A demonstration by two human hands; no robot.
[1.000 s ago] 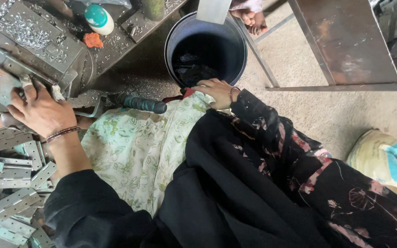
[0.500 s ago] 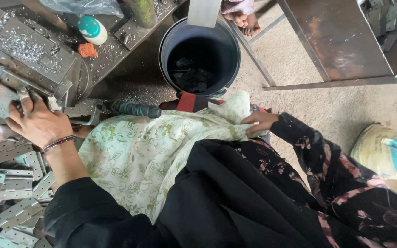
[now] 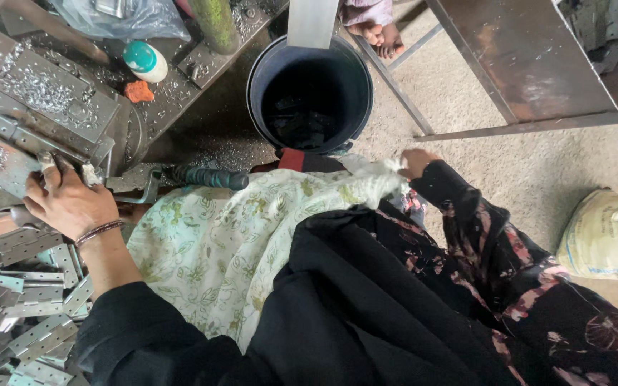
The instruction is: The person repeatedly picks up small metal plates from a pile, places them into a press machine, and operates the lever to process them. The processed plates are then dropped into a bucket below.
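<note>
My left hand (image 3: 66, 204) rests on the edge of a grey metal machine bed (image 3: 33, 107) strewn with shavings, fingers curled over a metal piece there. A bracelet circles that wrist. My right hand (image 3: 418, 161) is closed on the corner of a green floral cloth (image 3: 252, 236) that covers my lap, beside a dark round bucket (image 3: 309, 93). A green-handled lever (image 3: 205, 176) lies between both hands. Black patterned sleeves cover my arms.
A heap of flat metal hinges (image 3: 16, 307) lies at lower left. A teal-capped white bottle (image 3: 146, 61) and orange scrap (image 3: 138, 91) sit on the machine. A rusty metal table (image 3: 531, 64) stands at right, a sack (image 3: 609, 236) on the floor, another person's foot (image 3: 377, 32) behind the bucket.
My right hand has moved from the bucket's rim to the right, pulling the cloth's corner with it. My left hand has stayed on the machine edge.
</note>
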